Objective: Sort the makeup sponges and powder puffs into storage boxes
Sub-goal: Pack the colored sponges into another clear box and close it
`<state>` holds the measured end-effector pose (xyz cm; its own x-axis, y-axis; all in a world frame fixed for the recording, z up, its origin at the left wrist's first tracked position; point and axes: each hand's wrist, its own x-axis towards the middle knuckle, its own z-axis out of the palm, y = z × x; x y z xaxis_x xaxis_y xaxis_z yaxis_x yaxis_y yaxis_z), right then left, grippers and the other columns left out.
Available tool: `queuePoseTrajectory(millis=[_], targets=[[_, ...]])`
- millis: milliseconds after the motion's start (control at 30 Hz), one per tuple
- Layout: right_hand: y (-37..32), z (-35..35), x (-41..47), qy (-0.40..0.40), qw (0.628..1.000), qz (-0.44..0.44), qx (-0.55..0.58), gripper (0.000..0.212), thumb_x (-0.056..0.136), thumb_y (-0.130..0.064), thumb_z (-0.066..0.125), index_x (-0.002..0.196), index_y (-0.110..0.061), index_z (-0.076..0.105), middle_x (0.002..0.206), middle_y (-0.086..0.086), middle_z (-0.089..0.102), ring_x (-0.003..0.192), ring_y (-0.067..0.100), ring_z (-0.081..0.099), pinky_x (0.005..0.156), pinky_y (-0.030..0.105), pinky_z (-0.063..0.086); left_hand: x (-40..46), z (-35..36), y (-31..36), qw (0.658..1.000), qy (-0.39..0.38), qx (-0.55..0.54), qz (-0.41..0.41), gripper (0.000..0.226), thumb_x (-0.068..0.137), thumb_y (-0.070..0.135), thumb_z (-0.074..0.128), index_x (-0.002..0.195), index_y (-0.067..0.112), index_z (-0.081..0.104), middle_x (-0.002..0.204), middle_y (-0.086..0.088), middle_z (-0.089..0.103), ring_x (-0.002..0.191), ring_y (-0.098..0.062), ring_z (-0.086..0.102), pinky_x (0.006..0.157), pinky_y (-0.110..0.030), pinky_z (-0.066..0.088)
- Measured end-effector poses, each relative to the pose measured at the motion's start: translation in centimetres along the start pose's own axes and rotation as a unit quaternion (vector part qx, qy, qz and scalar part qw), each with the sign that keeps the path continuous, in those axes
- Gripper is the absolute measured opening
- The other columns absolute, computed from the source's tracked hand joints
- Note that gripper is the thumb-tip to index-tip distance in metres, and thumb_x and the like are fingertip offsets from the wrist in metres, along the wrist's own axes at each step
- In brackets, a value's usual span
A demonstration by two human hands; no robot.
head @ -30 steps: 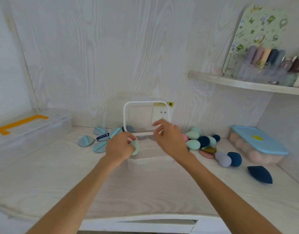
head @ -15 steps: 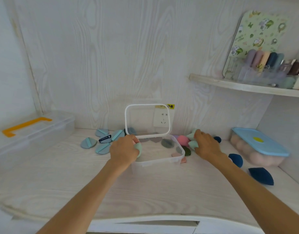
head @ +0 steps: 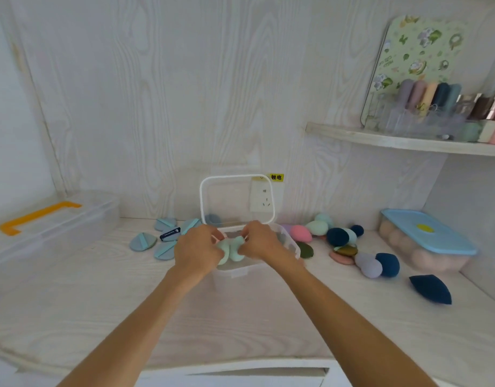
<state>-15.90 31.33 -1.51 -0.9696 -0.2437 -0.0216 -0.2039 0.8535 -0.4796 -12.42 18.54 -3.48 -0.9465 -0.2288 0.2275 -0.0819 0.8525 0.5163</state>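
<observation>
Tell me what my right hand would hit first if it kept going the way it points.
Probably the mint sponges between both hands; the right hand points left toward the left hand, above the clear box.

Two bare forearms come in from the near edge, with no sleeves, watch, rings or bracelets showing. The left hand point(head: 197, 248) and the right hand point(head: 261, 241) are ungloved, the nails short and plain.

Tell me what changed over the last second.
The right hand reached right to the sponge pile, took a mint sponge and brought it back over the clear box. The left hand kept holding its own mint sponge there. The box and the blue puffs stayed put.
</observation>
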Motion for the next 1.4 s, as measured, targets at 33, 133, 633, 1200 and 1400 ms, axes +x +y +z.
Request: queuePoseTrajectory(millis=[33, 133, 633, 1200, 1400], targets=[[0.3, 0.2, 0.1, 0.002, 1.000, 0.001, 0.024, 0.031, 0.082, -0.012, 0.067, 0.112, -0.005, 0.065, 0.110, 0.011, 0.068, 0.100, 0.024, 0.064, 0.085, 0.031, 0.050, 0.1, -0.3, 0.0, 1.000, -0.003, 0.012, 0.001, 0.026, 0.075, 0.020, 0.065, 0.099, 0.030, 0.068, 0.097, 0.008, 0.069, 0.080, -0.011, 0.056, 0.049, -0.018, 0.029], [1.0, 0.3, -0.2, 0.006, 0.996, 0.008, 0.089, 0.035, 0.079, -0.006, 0.067, 0.115, -0.009, 0.067, 0.113, 0.008, 0.068, 0.101, 0.021, 0.063, 0.083, 0.026, 0.049, 0.3, -0.8, -0.1, 0.999, -0.010, 0.032, 0.001, 0.027, 0.075, 0.018, 0.065, 0.099, 0.028, 0.068, 0.095, 0.007, 0.068, 0.077, -0.012, 0.052, 0.047, -0.017, 0.027], [1.7, 1.2, 0.3, 0.000, 0.986, 0.021, 0.166, 0.032, 0.073, -0.028, 0.079, 0.097, -0.008, 0.072, 0.096, 0.011, 0.074, 0.080, 0.016, 0.068, 0.089, 0.034, 0.054, 0.2, -1.4, -0.2, 0.999, -0.025, 0.025, -0.001, 0.022, 0.076, 0.019, 0.069, 0.097, 0.024, 0.066, 0.098, 0.001, 0.067, 0.082, -0.016, 0.055, 0.062, -0.025, 0.037], [2.1, 0.6, -0.3, -0.028, 0.976, 0.000, 0.216, 0.032, 0.073, -0.018, 0.079, 0.101, -0.005, 0.071, 0.092, 0.015, 0.074, 0.075, 0.020, 0.070, 0.080, 0.029, 0.058, 0.5, -1.7, -1.0, 0.981, -0.073, 0.023, 0.180, 0.045, 0.073, 0.001, 0.063, 0.102, 0.035, 0.067, 0.120, 0.012, 0.058, 0.111, -0.017, 0.050, 0.078, -0.021, 0.028], [1.9, -0.4, -0.7, -0.073, 0.955, 0.041, 0.284, 0.033, 0.074, -0.004, 0.077, 0.104, -0.001, 0.066, 0.102, 0.019, 0.070, 0.077, 0.019, 0.068, 0.077, 0.025, 0.058, 0.4, -0.8, -0.6, 0.987, -0.049, 0.023, 0.154, 0.049, 0.076, 0.002, 0.059, 0.110, 0.036, 0.067, 0.128, 0.014, 0.056, 0.115, -0.017, 0.046, 0.088, -0.023, 0.036]])
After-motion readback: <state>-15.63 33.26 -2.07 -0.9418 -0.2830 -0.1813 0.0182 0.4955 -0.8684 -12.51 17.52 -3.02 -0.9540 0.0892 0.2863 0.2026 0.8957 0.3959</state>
